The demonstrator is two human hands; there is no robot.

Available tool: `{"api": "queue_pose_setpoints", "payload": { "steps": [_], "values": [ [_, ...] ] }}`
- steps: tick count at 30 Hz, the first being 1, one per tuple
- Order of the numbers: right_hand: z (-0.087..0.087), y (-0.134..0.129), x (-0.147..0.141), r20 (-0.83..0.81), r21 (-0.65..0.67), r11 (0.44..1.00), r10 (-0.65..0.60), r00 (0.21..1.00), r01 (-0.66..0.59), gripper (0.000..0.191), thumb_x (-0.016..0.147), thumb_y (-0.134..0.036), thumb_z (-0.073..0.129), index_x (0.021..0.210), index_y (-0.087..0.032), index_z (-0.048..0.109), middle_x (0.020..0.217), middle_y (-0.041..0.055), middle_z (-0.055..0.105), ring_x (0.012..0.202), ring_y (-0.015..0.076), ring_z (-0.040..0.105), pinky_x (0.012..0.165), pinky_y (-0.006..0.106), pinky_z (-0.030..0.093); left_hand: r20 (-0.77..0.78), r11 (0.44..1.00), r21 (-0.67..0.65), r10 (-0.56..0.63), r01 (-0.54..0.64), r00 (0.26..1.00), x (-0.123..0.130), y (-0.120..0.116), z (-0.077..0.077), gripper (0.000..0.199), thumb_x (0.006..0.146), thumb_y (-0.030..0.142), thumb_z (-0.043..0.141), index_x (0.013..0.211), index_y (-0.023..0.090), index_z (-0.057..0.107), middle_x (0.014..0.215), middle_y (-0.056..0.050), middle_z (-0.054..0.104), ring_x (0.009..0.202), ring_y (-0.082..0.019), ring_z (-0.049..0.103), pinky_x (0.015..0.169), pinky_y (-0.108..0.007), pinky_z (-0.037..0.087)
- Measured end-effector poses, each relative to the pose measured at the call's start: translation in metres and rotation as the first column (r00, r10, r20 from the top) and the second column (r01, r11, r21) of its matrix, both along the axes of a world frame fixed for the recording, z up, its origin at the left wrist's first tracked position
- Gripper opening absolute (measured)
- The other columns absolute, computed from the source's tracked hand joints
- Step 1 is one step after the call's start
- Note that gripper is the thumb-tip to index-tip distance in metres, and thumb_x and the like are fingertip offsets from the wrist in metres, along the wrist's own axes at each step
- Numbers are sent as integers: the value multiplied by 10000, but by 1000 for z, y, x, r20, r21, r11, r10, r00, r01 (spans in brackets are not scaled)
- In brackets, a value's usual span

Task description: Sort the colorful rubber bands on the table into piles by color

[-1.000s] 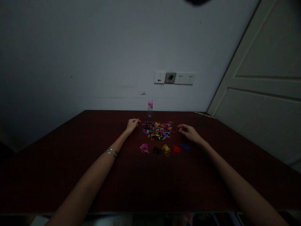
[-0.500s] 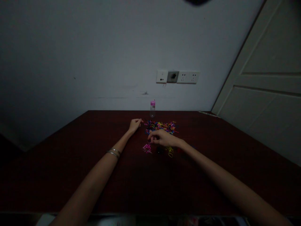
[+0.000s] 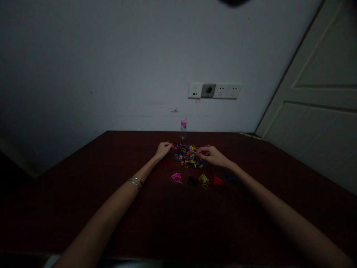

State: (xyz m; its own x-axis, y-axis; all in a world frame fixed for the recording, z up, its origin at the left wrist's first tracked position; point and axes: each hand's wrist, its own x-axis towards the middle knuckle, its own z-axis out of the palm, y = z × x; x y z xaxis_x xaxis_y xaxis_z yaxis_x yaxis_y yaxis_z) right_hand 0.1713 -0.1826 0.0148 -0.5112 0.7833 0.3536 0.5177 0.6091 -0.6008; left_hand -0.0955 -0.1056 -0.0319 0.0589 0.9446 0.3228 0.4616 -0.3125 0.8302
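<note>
A heap of small multicoloured rubber bands lies on the dark red table. At its left edge is my left hand, its fingers pressed together; what they pinch, if anything, is too small to tell. My right hand reaches over the heap's right side with thumb and fingers curled together, their tips among the bands. Nearer to me, sorted by colour in a row, lie pink bands, black bands, yellow bands, red bands and dim blue bands, the last beside my right forearm.
A clear bottle with a pink top stands behind the heap, near the wall. Sockets and switches are set in the wall above the table. On the right is a pale panelled door. The light is dim.
My right hand has moved from above the pink and black bands, back and right onto the heap, uncovering the red bands. The left hand stays by the heap. The view has shifted slightly.
</note>
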Motion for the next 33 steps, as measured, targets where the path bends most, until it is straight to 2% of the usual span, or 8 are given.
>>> {"api": "queue_pose_setpoints", "payload": {
  "steps": [6,9,12,19,25,27,31,33],
  "values": [
    [-30,29,70,-109,-104,940,-337,935,326,267,701,-332,507,782,-127,659,711,41,646,642,149,557,605,249,422,-43,999,-11,-52,52,998,0,-2,0,323,710,371,476,614,111,642,419,45,417,432,-78,362,476,-207,280],
    [-42,34,90,-147,-154,903,-422,895,401,286,648,-362,544,760,-125,659,674,36,631,588,140,526,543,242,393,-67,997,-21,-70,68,995,0,-3,1,307,704,359,485,598,114,635,421,42,426,437,-79,376,480,-207,286],
    [-46,32,94,-234,-218,869,-488,841,443,315,619,-398,559,747,-123,646,565,13,579,493,116,459,469,235,337,-70,997,-28,-75,73,995,0,-5,3,298,700,351,492,595,112,637,413,42,421,440,-80,380,484,-206,289],
    [-48,32,92,-279,-268,877,-467,839,399,347,598,-431,598,753,-124,641,508,-10,521,456,99,408,432,226,294,-21,994,-63,-94,93,995,0,-9,9,310,703,355,492,625,106,660,427,30,447,441,-77,372,467,-202,275],
    [-49,33,93,-258,-234,871,-483,837,431,337,611,-422,584,740,-117,649,527,2,540,470,100,418,440,226,304,-35,970,-161,-191,183,981,-11,-11,18,243,658,315,541,648,114,678,470,15,502,440,-72,372,447,-199,263],
    [-49,33,92,-254,-219,871,-486,836,440,336,609,-425,581,730,-120,652,551,11,565,480,104,429,447,228,307,-66,940,-226,-276,256,959,-15,-11,25,212,628,293,580,681,121,691,506,4,544,447,-73,385,444,-198,266],
    [-49,33,92,-223,-213,881,-465,857,422,328,616,-415,576,743,-123,654,573,15,578,502,113,444,463,231,313,-118,824,-335,-519,458,847,-20,-10,38,188,552,237,660,700,131,704,585,-19,613,502,-93,469,488,-199,323],
    [-49,33,92,-214,-202,885,-458,863,419,318,622,-407,571,743,-124,654,587,18,584,516,118,455,476,234,324,-156,790,-355,-577,500,802,-19,-9,40,192,513,215,692,687,135,705,585,-16,618,521,-101,493,506,-199,336]
  ]
}}
